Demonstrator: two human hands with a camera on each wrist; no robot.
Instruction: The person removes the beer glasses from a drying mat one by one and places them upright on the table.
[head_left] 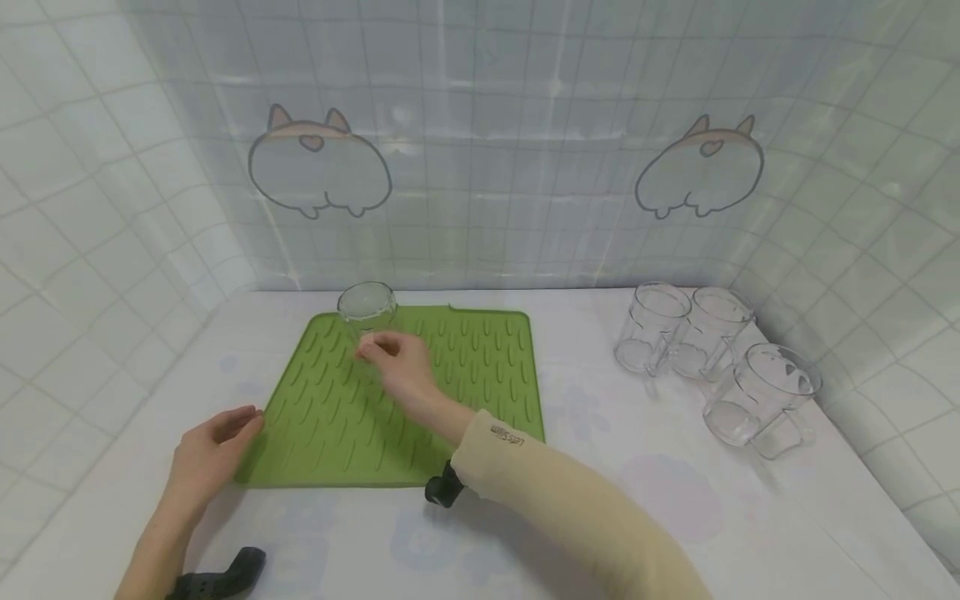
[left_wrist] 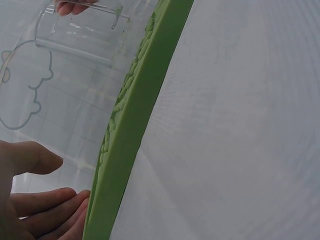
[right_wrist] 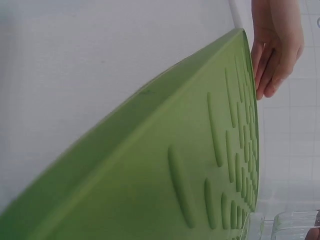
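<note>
A clear glass mug (head_left: pixel 367 302) stands at the back left corner of the green ridged mat (head_left: pixel 480 375). My right hand (head_left: pixel 401 367) pinches it on its near side with thumb and fingers; the handle is mostly hidden behind them. In the left wrist view the mug (left_wrist: pixel 75 47) shows with the right fingertips (left_wrist: pixel 75 7) at it. My left hand (head_left: pixel 213 450) lies beside the mat's left edge, fingers loosely bent and holding nothing. The left wrist view shows its fingertips close against the mat's side (left_wrist: pixel 125 130).
Several more clear glass things stand on the right of the white table: a mug (head_left: pixel 652 329), another mug (head_left: pixel 708 333) beside it, and a nearer mug (head_left: pixel 761 396). A tiled-pattern sheet (head_left: pixel 510 167) rises behind and at both sides.
</note>
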